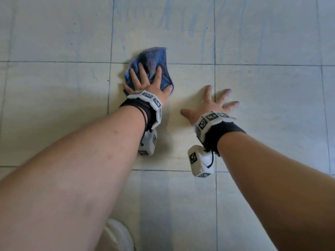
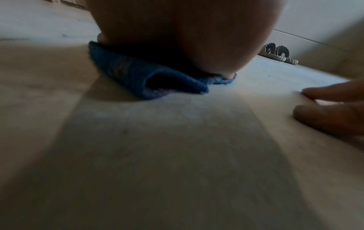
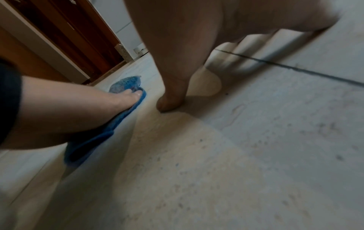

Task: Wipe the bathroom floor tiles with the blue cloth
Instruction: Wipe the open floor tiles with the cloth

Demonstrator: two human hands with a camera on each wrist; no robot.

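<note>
A crumpled blue cloth (image 1: pixel 154 58) lies on the pale floor tiles (image 1: pixel 262 105), over a grout line. My left hand (image 1: pixel 145 82) presses down on it with fingers spread and straight, the thumb on its right edge. In the left wrist view the cloth (image 2: pixel 138 77) is folded under my palm (image 2: pixel 187 38). My right hand (image 1: pixel 212 104) rests flat on the bare tile just right of the cloth, fingers splayed, holding nothing. The right wrist view shows the cloth (image 3: pixel 92 140) under the left hand (image 3: pixel 118 101).
Faint blue streaks (image 1: pixel 172 19) mark the tile beyond the cloth. A wooden door frame (image 3: pixel 69 38) stands to the left. A pair of slippers (image 2: pixel 277 52) sits by the far wall. A white rounded thing (image 1: pixel 117 236) lies under my left forearm.
</note>
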